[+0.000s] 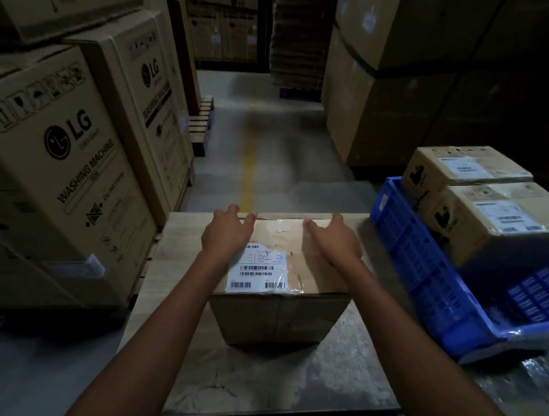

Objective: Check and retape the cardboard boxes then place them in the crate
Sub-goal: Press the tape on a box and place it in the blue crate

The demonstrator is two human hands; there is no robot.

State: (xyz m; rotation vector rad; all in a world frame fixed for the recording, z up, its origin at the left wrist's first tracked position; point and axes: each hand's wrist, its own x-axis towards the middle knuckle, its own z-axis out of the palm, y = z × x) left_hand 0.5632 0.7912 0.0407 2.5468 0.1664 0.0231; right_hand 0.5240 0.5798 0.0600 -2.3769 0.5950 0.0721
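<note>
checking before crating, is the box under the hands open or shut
Shut. The box has top flaps lying flat under clear tape and a barcode label; the left hand and right hand rest on top.

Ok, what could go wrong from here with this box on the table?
1. The clear tape on the cardboard box looks wrinkled, so the top may not stay sealed when the box is lifted.
2. The blue crate seems tilted, and the rear box and front box already rise above its rim. Adding another could shift them.
</note>
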